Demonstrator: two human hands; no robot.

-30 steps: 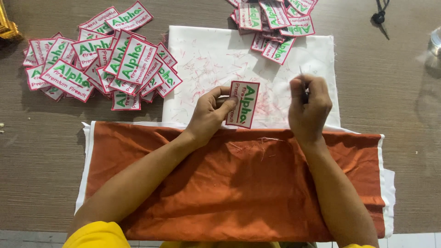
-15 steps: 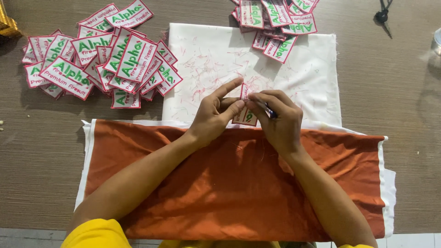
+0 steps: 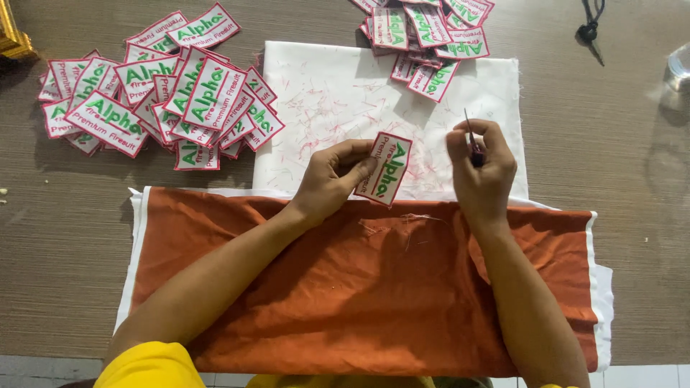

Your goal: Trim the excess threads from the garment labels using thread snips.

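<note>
My left hand (image 3: 332, 179) pinches a white rectangular patch (image 3: 386, 168) with a red border and green lettering, holding it upright over the white cloth (image 3: 323, 93). My right hand (image 3: 480, 167) is closed around a small thin pointed tool (image 3: 471, 136) whose tip sticks up above the fingers, a short way right of the patch. Both forearms rest across an orange cloth (image 3: 345, 287) spread at the near edge of the table. The white cloth is strewn with short red thread bits.
A heap of the same patches (image 3: 158, 93) lies at the left, a smaller heap (image 3: 428, 36) at the top over the white cloth's far edge. A black cord object (image 3: 589, 30) and a clear container (image 3: 679, 68) sit at the far right on the brown table (image 3: 65, 251).
My hands were joined at the patch half a second ago; now the right hand has drawn away to the right with the tool, and the left keeps the patch.
</note>
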